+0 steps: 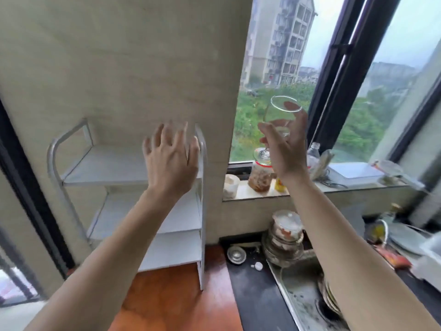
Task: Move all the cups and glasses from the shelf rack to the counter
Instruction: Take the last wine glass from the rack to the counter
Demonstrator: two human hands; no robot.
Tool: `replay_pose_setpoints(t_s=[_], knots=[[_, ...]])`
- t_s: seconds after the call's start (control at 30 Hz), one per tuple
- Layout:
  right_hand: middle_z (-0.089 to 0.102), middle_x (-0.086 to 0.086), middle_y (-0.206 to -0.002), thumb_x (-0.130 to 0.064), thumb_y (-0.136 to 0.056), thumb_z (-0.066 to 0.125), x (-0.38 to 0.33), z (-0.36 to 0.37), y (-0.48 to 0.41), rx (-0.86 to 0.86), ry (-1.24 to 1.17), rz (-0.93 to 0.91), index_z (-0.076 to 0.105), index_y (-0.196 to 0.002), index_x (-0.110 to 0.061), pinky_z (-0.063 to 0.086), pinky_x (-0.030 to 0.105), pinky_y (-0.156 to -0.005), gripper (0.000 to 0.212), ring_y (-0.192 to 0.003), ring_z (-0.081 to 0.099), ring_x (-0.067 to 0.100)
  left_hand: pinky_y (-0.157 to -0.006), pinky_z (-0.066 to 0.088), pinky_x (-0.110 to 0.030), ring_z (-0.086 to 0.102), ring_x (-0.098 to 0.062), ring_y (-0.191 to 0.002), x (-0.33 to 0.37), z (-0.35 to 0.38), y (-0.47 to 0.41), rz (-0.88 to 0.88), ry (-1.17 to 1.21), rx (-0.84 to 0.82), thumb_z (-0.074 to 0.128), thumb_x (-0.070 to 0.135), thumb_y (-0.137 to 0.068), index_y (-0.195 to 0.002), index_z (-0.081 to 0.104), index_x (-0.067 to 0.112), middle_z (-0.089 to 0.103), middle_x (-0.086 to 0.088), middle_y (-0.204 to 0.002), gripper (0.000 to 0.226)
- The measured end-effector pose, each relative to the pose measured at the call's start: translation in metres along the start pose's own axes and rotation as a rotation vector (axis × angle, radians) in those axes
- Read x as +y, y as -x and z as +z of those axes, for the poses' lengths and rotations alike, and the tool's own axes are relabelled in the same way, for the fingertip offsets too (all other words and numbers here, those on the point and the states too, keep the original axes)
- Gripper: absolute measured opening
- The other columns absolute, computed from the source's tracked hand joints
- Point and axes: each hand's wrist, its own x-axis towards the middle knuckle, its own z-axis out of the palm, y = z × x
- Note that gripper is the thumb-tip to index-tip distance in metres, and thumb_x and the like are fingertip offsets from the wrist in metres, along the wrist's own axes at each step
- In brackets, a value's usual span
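Holding a clear drinking glass (282, 115) in our right hand (287, 149), we have the grip closed around its lower body, fingers on the far side and thumb toward us, rim up and tipped slightly to the right. The glass sits high in the air in front of the window (274, 68), well above the counter (248, 290) and the sink (300, 292). So the relation that matters is vertical: the dark counter strip lies almost straight below the grip, between the shelf rack (133, 168) and the sink, and we judge the next move to be a lowering with the glass kept upright. Our left hand (170, 158) is open and empty, fingers spread, just in front of the rack's top shelf by its right post. The shelves we can see carry no cups.
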Motion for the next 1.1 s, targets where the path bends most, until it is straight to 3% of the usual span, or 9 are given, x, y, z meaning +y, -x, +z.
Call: replay_pose_setpoints(t_s=[0.1,0.23,0.33,0.43,0.6,0.73,0.8,0.97,1.1], knots=[[0.065,0.004,-0.105,-0.033,-0.081,0.072,0.028,-0.073,0.016,0.106,0.11,0.054,0.046,-0.127,-0.024,0.056,0.053,-0.087,0.054,-0.098,0.066,0.02,-0.113,0.027,-0.059,0.035,-0.039,-0.14,0.061,0.026,0.012,0.103,0.094,-0.009,0.03,0.044,-0.1,-0.145,0.045,0.017,0.04,-0.018,-0.154,0.054],[0.062,-0.014,-0.091,-0.038,-0.079,0.072,0.055,-0.177,0.052,0.229,0.257,0.139,0.047,-0.128,-0.03,0.052,0.023,-0.078,0.055,-0.08,0.061,-0.006,-0.112,0.025,-0.061,0.032,-0.037,-0.142,0.145,0.066,0.054,0.222,0.188,-0.187,0.033,0.044,-0.101,-0.146,0.042,0.014,0.036,-0.017,-0.155,0.055],[0.064,-0.011,-0.094,-0.034,-0.082,0.073,0.064,-0.269,0.085,0.306,0.337,0.2,0.048,-0.129,-0.03,0.049,0.023,-0.073,0.053,-0.081,0.061,-0.002,-0.114,0.023,-0.059,0.027,-0.037,-0.144,0.221,0.098,0.1,0.321,0.229,-0.353,0.032,0.047,-0.101,-0.151,0.036,0.015,0.029,-0.017,-0.159,0.059],[0.066,-0.007,-0.096,-0.038,-0.074,0.068,0.064,-0.374,0.124,0.406,0.378,0.245,0.048,-0.124,-0.033,0.042,0.012,-0.071,0.054,-0.086,0.061,-0.005,-0.115,0.022,-0.059,0.024,-0.036,-0.147,0.311,0.126,0.159,0.448,0.249,-0.454,0.036,0.048,-0.102,-0.152,0.035,0.015,0.027,-0.016,-0.161,0.06],[0.064,-0.008,-0.102,-0.041,-0.077,0.071,0.056,-0.547,0.192,0.483,0.506,0.345,0.046,-0.127,-0.039,0.041,0.013,-0.071,0.056,-0.09,0.059,-0.006,-0.117,0.019,-0.054,0.023,-0.033,-0.149,0.473,0.148,0.263,0.644,0.215,-0.615,0.031,0.051,-0.102,-0.154,0.031,0.016,0.024,-0.014,-0.163,0.063],[0.064,-0.008,-0.104,-0.048,-0.071,0.069,0.042,-0.664,0.246,0.629,0.551,0.406,0.046,-0.129,-0.039,0.055,0.039,-0.078,0.063,-0.087,0.067,0.013,-0.117,0.019,-0.055,0.027,-0.034,-0.147,0.59,0.146,0.337,0.767,0.297,-0.677,0.029,0.052,-0.102,-0.153,0.035,0.014,0.027,-0.014,-0.162,0.064],[0.066,-0.005,-0.108,-0.049,-0.072,0.068,0.033,-0.717,0.27,0.707,0.592,0.434,0.047,-0.131,-0.036,0.057,0.043,-0.08,0.064,-0.088,0.069,0.016,-0.116,0.022,-0.055,0.027,-0.035,-0.147,0.641,0.144,0.368,0.851,0.332,-0.695,0.023,0.055,-0.099,-0.153,0.035,0.014,0.028,-0.015,-0.162,0.069],[0.062,-0.015,-0.1,-0.041,-0.076,0.069,0.024,-0.83,0.323,0.921,0.653,0.456,0.041,-0.104,-0.069,0.045,0.019,-0.07,0.048,-0.085,0.061,-0.012,-0.12,0.018,-0.054,0.02,-0.031,-0.15,0.757,0.154,0.435,0.999,0.438,-0.74,0.012,0.062,-0.096,-0.154,0.031,0.018,0.025,-0.011,-0.164,0.075],[0.064,-0.009,-0.107,-0.027,-0.083,0.074,0.033,-0.913,0.363,1.076,0.705,0.547,0.044,-0.124,-0.044,0.042,0.008,-0.066,0.054,-0.082,0.059,-0.019,-0.12,0.018,-0.055,0.019,-0.031,-0.151,0.847,0.176,0.493,1.124,0.535,-0.76,0.007,0.064,-0.096,-0.156,0.027,0.02,0.022,-0.011,-0.165,0.077]])
